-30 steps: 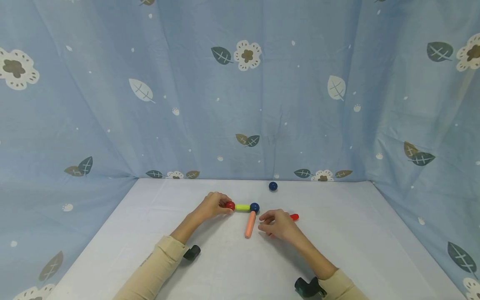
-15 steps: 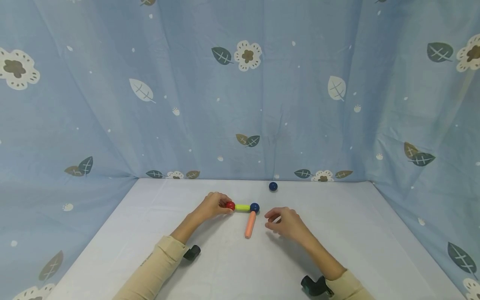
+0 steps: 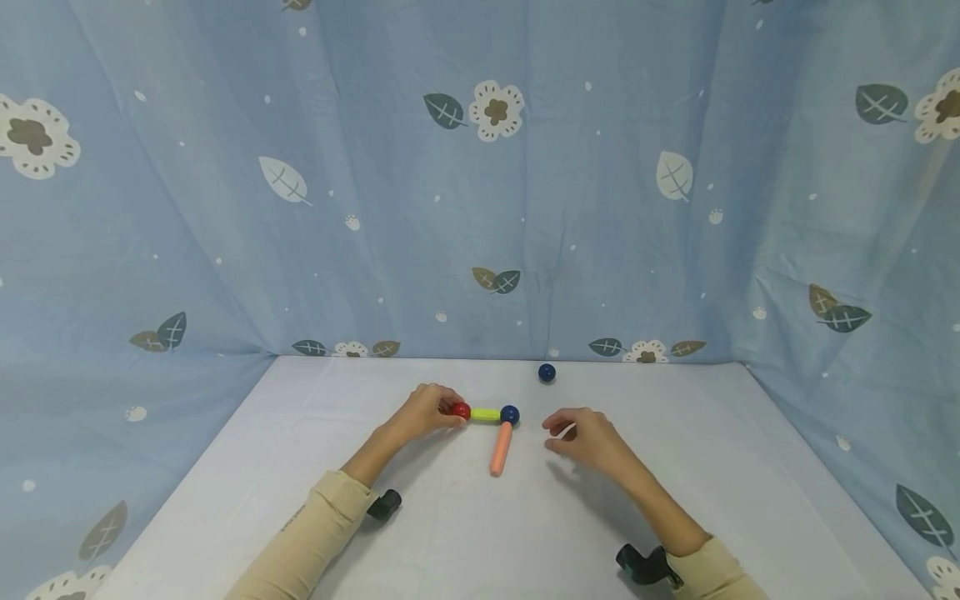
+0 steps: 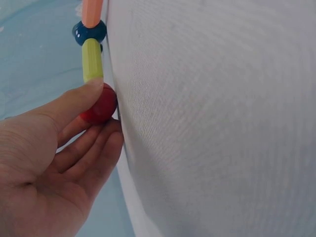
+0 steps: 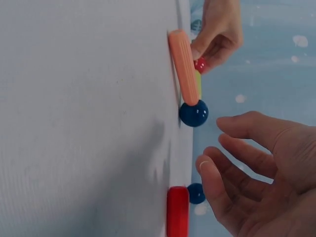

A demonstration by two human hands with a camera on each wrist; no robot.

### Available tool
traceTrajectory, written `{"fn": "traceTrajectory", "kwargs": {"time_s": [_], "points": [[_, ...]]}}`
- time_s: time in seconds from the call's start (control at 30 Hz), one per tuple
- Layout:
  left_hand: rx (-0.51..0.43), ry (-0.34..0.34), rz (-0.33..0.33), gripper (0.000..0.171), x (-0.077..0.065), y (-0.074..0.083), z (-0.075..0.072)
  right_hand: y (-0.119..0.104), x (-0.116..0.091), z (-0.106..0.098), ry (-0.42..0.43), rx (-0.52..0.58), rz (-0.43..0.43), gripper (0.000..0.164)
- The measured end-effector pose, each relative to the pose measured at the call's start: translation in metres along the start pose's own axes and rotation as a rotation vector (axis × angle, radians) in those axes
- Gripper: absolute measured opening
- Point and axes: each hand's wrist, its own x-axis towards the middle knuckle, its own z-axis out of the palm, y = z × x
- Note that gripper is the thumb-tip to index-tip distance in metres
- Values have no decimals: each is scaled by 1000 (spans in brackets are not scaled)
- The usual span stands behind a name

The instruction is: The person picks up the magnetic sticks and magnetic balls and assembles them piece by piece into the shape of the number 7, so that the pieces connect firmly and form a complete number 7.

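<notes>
I view a white table surface [image 3: 450, 517] backed by a blue leaf-print curtain [image 3: 420, 225]. The right hand [image 3: 591, 438] is released, fingers loosely bent around nothing. In the right wrist view a red rod [image 5: 177, 212] lies near those fingers; my head view does not show it, so I cannot fix its exact position. Left of the right fingertips, an orange rod [image 3: 501, 450] runs toward the near side from a blue ball [image 3: 510, 414]. A yellow-green rod [image 3: 485, 414] links that ball to the red ball [image 3: 462, 411], which the left thumb and fingers of the left hand [image 3: 422, 413] pinch. Beyond the right fingers sits a second blue ball [image 3: 547, 372].
</notes>
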Motion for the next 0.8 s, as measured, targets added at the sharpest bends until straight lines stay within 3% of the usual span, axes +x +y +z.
{"fn": "traceTrajectory", "kwargs": {"time_s": [0.27,0.8], "points": [[1,-3,-6,29,2,-1,0,7,-3,-8,-15,-17,-58,26],[-4,9,-2,29,2,-4,2,17,-7,-18,6,-29,-53,27]]}}
